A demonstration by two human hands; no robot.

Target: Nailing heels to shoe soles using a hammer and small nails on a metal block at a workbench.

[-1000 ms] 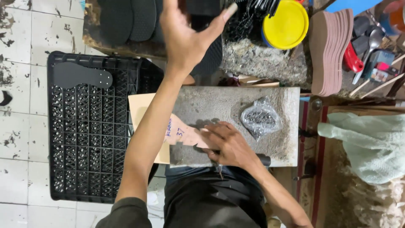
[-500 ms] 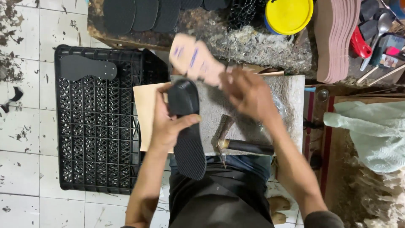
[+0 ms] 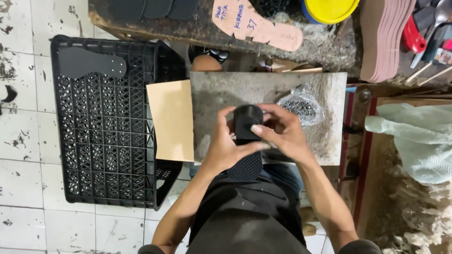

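clear plastic bag (image 3: 301,107) of nails, stone slab (image 3: 263,87)

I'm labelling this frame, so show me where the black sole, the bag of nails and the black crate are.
black sole (image 3: 246,123), head view, on its upper rounded end between both hands.
bag of nails (image 3: 301,107), head view, on the dark nails inside.
black crate (image 3: 101,141), head view, on its lattice floor.

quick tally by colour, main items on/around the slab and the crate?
Black: 3 – sole in left hand and right hand, cut piece, crate
Tan: 2 – card sheet, sole template
Yellow: 1 – lid
Clear: 1 – bag of tacks
Total: 7
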